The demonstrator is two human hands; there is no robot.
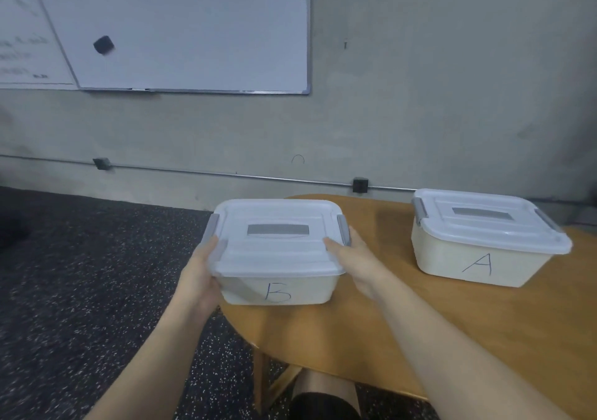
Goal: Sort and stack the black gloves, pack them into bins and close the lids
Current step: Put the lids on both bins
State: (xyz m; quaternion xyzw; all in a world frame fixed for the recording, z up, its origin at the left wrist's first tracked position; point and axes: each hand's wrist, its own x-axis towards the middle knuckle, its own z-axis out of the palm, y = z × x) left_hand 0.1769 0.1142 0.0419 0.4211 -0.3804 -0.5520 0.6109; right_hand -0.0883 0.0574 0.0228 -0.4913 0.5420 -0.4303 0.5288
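My left hand (202, 277) and right hand (352, 259) clasp opaque, lidded bin B (277, 285), fingers probably curled beneath, hidden; contents unseen.

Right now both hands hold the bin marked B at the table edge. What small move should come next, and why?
Probably set bin B down further in on the table. The left hand and right hand grip its sides, and its left part hangs past the table's edge, over the floor. Its lid is already on, as is that of bin A.
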